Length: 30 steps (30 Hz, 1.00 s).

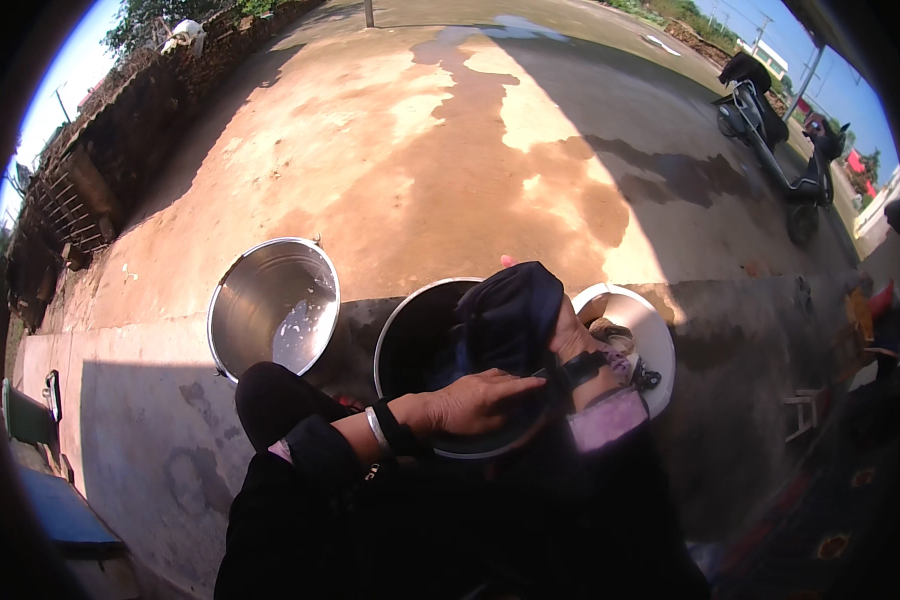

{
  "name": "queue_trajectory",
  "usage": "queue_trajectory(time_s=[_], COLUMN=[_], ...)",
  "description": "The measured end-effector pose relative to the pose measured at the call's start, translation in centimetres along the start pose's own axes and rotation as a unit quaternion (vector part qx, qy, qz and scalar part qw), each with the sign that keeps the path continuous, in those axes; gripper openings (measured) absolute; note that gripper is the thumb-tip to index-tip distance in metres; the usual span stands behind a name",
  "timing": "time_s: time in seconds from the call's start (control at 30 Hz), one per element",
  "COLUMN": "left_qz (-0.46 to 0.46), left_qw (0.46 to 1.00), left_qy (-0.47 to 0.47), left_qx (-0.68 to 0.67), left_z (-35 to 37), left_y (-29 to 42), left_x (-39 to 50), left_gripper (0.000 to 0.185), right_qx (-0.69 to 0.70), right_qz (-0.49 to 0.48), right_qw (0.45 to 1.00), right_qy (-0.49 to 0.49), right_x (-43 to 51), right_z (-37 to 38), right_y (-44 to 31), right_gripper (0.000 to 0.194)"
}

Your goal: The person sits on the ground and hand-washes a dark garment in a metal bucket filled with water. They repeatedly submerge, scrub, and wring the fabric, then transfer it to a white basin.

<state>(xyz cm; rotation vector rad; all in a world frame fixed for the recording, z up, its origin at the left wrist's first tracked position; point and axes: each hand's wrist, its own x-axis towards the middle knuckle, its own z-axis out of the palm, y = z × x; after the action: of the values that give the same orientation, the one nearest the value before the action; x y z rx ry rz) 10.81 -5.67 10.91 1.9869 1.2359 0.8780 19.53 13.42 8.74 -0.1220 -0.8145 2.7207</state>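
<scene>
A dark navy cloth (511, 315) is raised over a round dark-looking basin (412, 330) with a pale rim. My right hand (568, 330) is shut on the cloth, partly inside or behind it, with a pinkish fingertip showing past its top edge. My left hand (480, 401), palm down, lies over the near part of the basin, its fingers pointing at my right wrist; whether it grips any cloth cannot be told. To the right, partly behind my right forearm, a white basin (664, 345) holds patterned cloth items (615, 337). A metal bucket (251, 307) with some liquid stands at the left.
Wet patches mark the concrete ground (435, 195) ahead. A scooter (772, 142) is parked at the upper right. A low wall (142, 112) runs along the left, and a green container (26, 412) and a blue-topped object (67, 510) stand at lower left. My knee (285, 397) is close to the bucket.
</scene>
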Motion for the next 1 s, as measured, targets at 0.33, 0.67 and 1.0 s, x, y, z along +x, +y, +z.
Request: queue_trajectory(time_s=[0.33,0.67,1.0], left_qz=[-0.154,-0.233,-0.055], left_qw=[0.914,0.893,0.87], left_qy=[0.344,0.268,0.438], left_qx=[0.15,-0.278,-0.218], left_z=[-4.4,-6.1,-13.3], left_y=[-5.2,-4.5,6.1], left_x=[2.6,4.1,5.6], left_gripper=[0.074,0.018,0.019], right_qx=[-0.117,-0.401,-0.528], right_qz=[0.037,-0.056,-0.192], right_qw=[0.99,0.912,0.827], right_qy=[-0.068,0.071,0.028], right_x=[0.8,0.8,2.2], right_z=[2.3,0.9,1.2], right_y=[0.6,-0.5,6.1], right_gripper=[0.055,0.039,0.05])
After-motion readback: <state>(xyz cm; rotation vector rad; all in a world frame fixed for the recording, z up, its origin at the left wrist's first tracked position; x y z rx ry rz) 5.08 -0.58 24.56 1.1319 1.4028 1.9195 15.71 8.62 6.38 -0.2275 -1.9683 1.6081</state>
